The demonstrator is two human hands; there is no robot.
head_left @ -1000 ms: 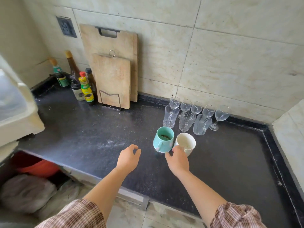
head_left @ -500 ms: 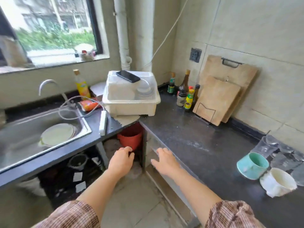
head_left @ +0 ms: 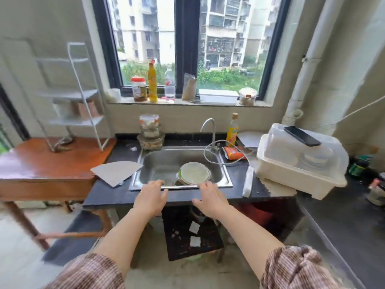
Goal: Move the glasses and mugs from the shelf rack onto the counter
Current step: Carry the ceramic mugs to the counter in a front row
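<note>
A white wire shelf rack (head_left: 79,97) stands on a wooden table (head_left: 41,163) at the far left. On its middle tier sit blurred cups (head_left: 86,109), one or two brownish and a pale one beside them. My left hand (head_left: 151,198) and my right hand (head_left: 208,200) hover side by side over the front edge of the sink, both empty with fingers spread. The black counter (head_left: 343,222) runs along the right edge; the glasses and mugs set there are out of view.
A steel sink (head_left: 164,163) holds a round lid and bowl. A white dish drainer box (head_left: 300,163) with a phone (head_left: 302,136) on top stands to the right. Stacked glass containers, a faucet, a yellow bottle and a grey cardboard piece (head_left: 116,171) surround the sink.
My view has swung left from the counter with the mugs to the sink and window. My right hand let go of the white mug. The shelf rack has come into view.
</note>
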